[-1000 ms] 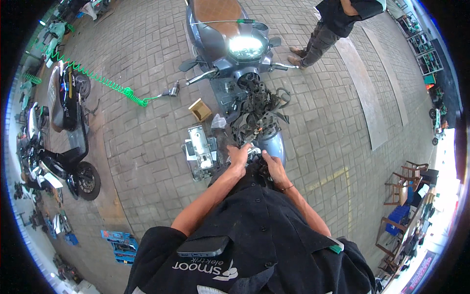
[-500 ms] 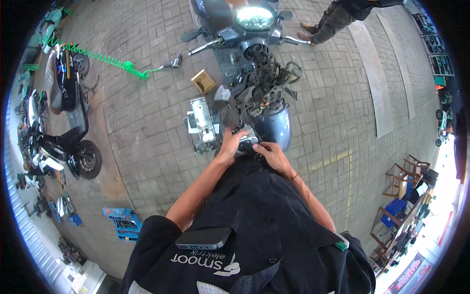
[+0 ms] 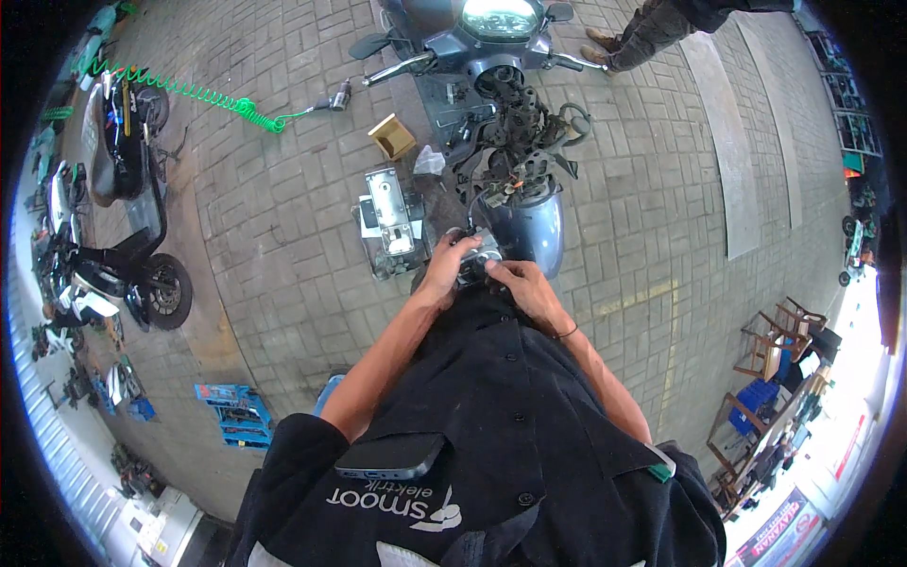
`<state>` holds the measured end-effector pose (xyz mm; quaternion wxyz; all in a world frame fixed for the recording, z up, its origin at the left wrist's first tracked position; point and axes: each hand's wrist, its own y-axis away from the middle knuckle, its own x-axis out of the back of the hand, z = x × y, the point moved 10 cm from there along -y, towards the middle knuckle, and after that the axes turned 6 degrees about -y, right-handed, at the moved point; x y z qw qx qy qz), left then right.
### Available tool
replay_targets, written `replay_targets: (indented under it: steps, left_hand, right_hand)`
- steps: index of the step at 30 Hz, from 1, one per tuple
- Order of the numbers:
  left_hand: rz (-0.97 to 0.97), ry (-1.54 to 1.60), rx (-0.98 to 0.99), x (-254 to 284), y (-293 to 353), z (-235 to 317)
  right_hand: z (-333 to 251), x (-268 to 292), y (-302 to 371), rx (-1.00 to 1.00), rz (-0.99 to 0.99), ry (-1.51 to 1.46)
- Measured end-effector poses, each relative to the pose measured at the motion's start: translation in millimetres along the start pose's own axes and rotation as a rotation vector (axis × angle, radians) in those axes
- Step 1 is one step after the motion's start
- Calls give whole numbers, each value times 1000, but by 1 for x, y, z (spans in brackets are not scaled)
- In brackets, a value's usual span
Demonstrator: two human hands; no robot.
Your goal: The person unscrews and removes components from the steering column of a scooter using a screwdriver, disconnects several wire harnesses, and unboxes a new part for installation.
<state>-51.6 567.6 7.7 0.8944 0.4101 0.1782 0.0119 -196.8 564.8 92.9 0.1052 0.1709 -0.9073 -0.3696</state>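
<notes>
Close in front of my body, my left hand (image 3: 442, 268) is closed round a small grey metal part (image 3: 483, 253) with dark pieces under it; its exact kind cannot be made out. My right hand (image 3: 525, 286) pinches the near right side of the same part, the thumb resting on it and the other fingers curled partly out of sight. Just beyond my hands stands a stripped scooter (image 3: 499, 71), its blue-grey front fender (image 3: 535, 236) by my right hand and its wiring and frame (image 3: 515, 142) bare.
Left of the scooter, a silver metal housing (image 3: 389, 210), an open cardboard box (image 3: 392, 138) and a plastic bag (image 3: 429, 161) lie on the paving. An air tool (image 3: 338, 96) hangs off a green coiled hose (image 3: 189, 93). Another person's legs (image 3: 647, 36) stand far right; a blue tool rack (image 3: 234, 416) sits lower left.
My view has shifted slightly, so the scooter sits a little higher in the picture. Both hands stay on the metal part, the right thumb slightly further up it.
</notes>
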Motion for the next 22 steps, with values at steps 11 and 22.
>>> replay_targets:
  steps: [11,22]
  left_hand:
    - [-166,248,222,-17,11,-5]
    - [-170,247,207,-7,1,-9]
  right_hand:
    - [-9,10,3,-34,93,31]
    - [-12,7,5,-79,99,91]
